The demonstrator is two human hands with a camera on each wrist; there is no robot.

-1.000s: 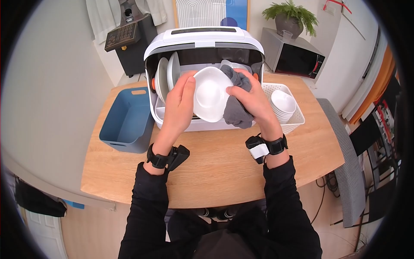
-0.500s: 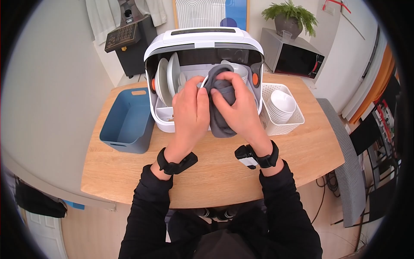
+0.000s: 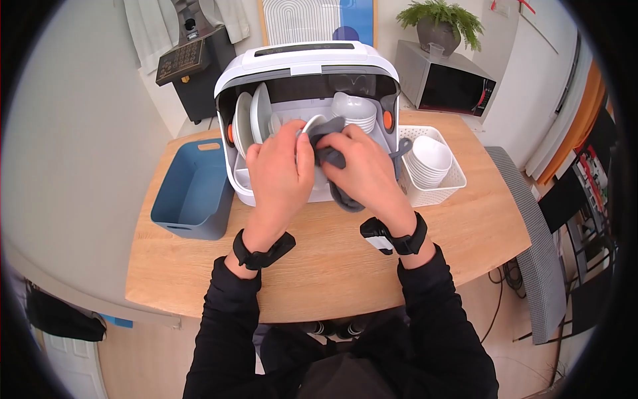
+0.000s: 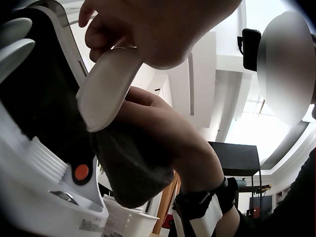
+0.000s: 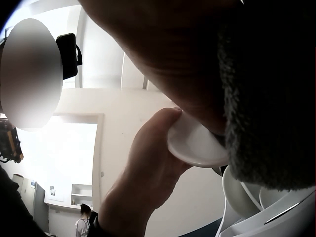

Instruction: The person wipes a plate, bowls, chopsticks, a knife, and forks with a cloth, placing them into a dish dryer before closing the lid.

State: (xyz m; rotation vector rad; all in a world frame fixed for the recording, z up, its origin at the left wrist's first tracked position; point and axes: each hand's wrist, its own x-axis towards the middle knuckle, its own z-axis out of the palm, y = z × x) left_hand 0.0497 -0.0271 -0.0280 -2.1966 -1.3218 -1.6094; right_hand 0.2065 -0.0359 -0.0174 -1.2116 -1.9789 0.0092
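Observation:
In front of the open white countertop dishwasher (image 3: 247, 197), my left hand (image 3: 282, 166) grips a small white bowl (image 4: 109, 90) by its rim, thumb on the near side. The bowl is turned on edge, so the head view shows only a sliver of it. My right hand (image 3: 364, 169) holds a dark grey cloth (image 4: 133, 170) bunched against the bowl, its fingers curled into the fabric. One end of the cloth hangs below the hand, another sticks out to the right. In the right wrist view the fuzzy cloth covers part of the bowl.
Inside the dishwasher, plates (image 3: 261, 110) stand upright at left and stacked white bowls (image 3: 354, 108) sit at right. A blue bin (image 3: 189, 199) is left of it. To the right, a white basket (image 3: 456, 181) holds more stacked bowls (image 3: 430, 159). Behind stands a microwave (image 3: 452, 86).
The bowl has turned from facing the head camera to standing on edge. My right hand has moved inward, bringing the cloth over the bowl, and its fingers have shifted on the fabric.

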